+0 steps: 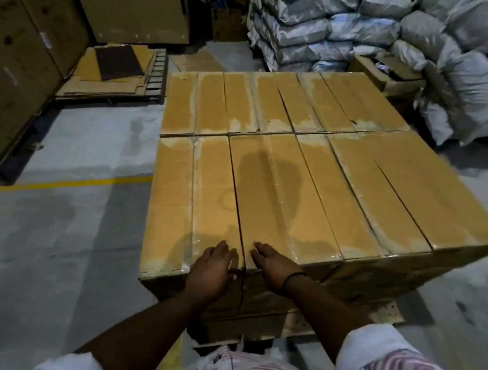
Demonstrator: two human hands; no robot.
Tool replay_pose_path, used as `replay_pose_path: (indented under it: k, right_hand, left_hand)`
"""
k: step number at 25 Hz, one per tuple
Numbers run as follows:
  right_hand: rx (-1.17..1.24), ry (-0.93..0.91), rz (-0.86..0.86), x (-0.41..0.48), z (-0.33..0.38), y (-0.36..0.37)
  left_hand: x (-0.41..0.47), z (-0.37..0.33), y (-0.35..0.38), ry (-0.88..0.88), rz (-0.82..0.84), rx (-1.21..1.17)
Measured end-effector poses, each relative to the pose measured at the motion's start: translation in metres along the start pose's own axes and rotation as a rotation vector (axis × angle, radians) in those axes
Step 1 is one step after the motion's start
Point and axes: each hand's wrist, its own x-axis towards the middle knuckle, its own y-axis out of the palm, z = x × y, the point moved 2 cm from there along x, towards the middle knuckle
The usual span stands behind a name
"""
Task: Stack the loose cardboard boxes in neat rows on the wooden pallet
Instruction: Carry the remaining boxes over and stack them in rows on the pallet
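Note:
Taped brown cardboard boxes (284,171) stand packed in two rows, a near row and a far row, forming a flat top. They rest on a pale pallet (386,314) whose edge shows under the near right side. My left hand (214,265) lies flat on the near top edge of one box, fingers spread. My right hand (273,262) lies flat on the neighbouring box just to its right, across the seam between the two. Neither hand holds anything.
Tall cardboard crates (23,44) stand at the left and back. Flattened cardboard (111,76) lies on a second pallet behind left. Grey sacks (408,36) are piled at the back right. A yellow floor line (61,182) crosses the grey concrete on the left.

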Motion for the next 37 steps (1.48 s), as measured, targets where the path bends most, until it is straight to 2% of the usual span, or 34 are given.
replay_pose_path:
  k: [5, 19, 37]
  right_hand:
    - [-0.063, 0.051, 0.002, -0.016, -0.031, 0.002]
    - [-0.095, 0.553, 0.104, -0.057, -0.147, -0.006]
    - [-0.110, 0.439, 0.210, -0.043, -0.169, -0.022]
  left_hand:
    - [0.025, -0.025, -0.003, 0.031, 0.089, 0.008]
    - [0.053, -0.052, -0.016, -0.020, 0.128, 0.368]
    - [0.061, -0.050, -0.011, -0.005, 0.110, 0.406]
